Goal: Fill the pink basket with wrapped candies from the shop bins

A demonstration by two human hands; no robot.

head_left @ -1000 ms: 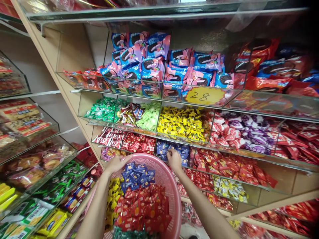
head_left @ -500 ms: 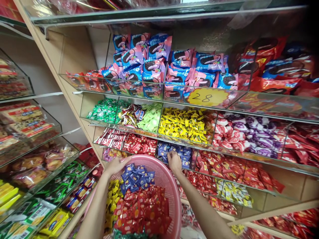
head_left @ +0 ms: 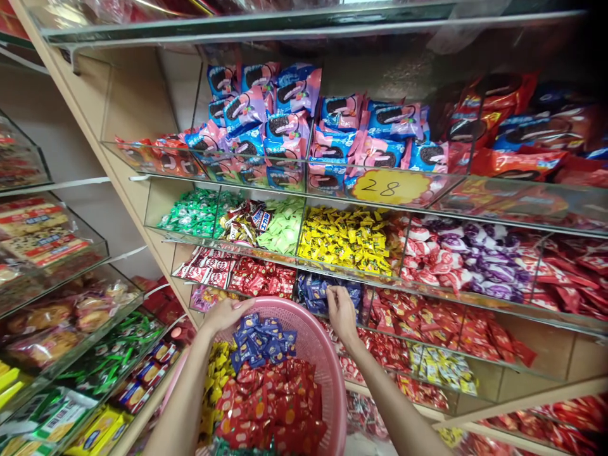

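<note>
My left hand (head_left: pixel 232 315) is closed over the far left rim of a pink plastic basket (head_left: pixel 336 380). Inside the basket, blue-wrapped candies (head_left: pixel 263 341) lie at the far side, red-wrapped candies (head_left: pixel 273 399) fill the middle, yellow-wrapped candies (head_left: pixel 218 373) sit along the left, and some green wrappers show at the near edge. My right hand (head_left: pixel 342 313) is at the shelf compartment of blue-wrapped candies (head_left: pixel 311 290), just beyond the basket. Its fingers are bent and drawn together over the candies; whatever they hold is hidden.
Clear-fronted shelf bins hold yellow candies (head_left: pixel 346 237), green candies (head_left: pixel 190 212) and red packets (head_left: pixel 413 313). Above are blue-and-pink cookie packs (head_left: pixel 289 130) behind a yellow price tag (head_left: pixel 392 187). Another shelf with packaged biscuits (head_left: pixel 42 228) stands at the left.
My right hand has shifted slightly right within the blue candy compartment, its fingers still bent. The left hand keeps its hold on the basket rim. The view has moved a little.
</note>
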